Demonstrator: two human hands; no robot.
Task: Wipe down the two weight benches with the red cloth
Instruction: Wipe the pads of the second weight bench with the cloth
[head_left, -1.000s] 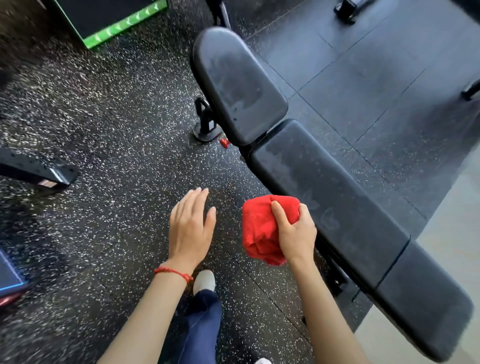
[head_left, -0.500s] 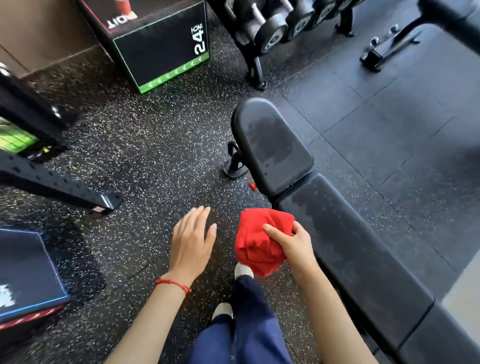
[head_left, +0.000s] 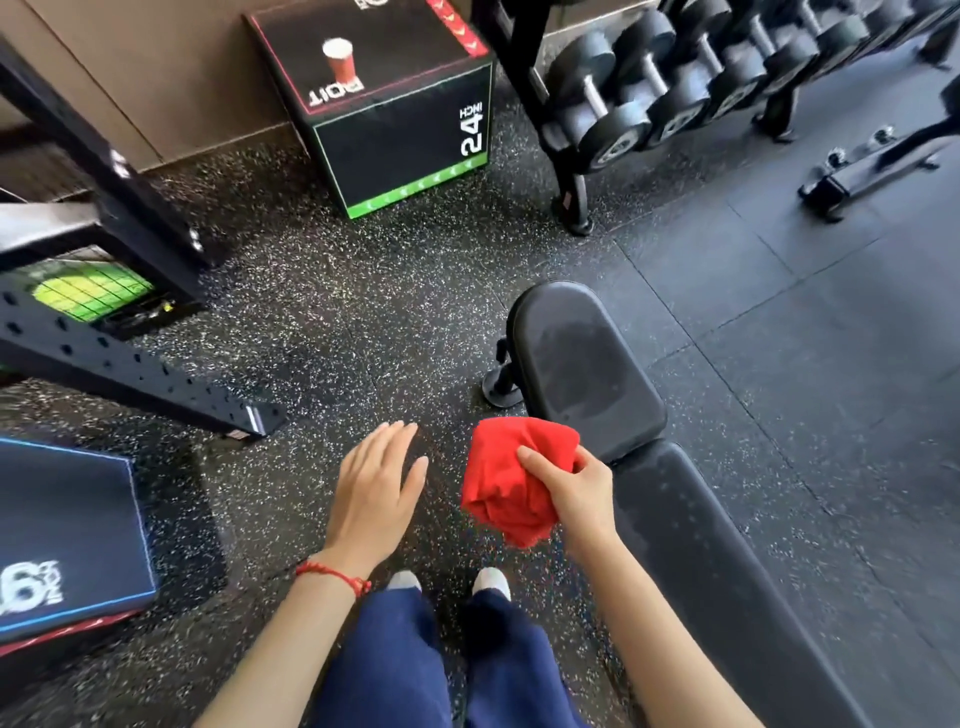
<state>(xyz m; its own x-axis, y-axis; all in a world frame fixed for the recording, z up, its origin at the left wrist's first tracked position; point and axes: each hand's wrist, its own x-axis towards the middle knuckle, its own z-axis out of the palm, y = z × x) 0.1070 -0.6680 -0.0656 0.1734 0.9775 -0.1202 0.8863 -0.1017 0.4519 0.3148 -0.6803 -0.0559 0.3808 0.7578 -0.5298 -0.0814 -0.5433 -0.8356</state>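
Observation:
A black padded weight bench (head_left: 691, 525) runs from the centre toward the lower right; its seat pad (head_left: 582, 364) shows faint damp streaks. My right hand (head_left: 576, 493) grips a bunched red cloth (head_left: 509, 478), held in the air just left of the bench where the two pads meet. The cloth does not touch the padding. My left hand (head_left: 371, 488) hovers over the speckled floor with its fingers spread and nothing in it. A red string circles that wrist. Part of a second bench's base (head_left: 862, 176) shows at the upper right.
A 24-inch plyo box (head_left: 395, 130) with a red cup (head_left: 338, 60) on top stands ahead. A dumbbell rack (head_left: 675, 88) lines the back right. A black rack foot (head_left: 130, 374) and a low blue-edged box (head_left: 62, 540) sit to the left. My legs stand below.
The view has tilted up and back, bringing the plyo box and dumbbell rack into sight. Both hands keep their pose; the cloth stays gripped beside the bench.

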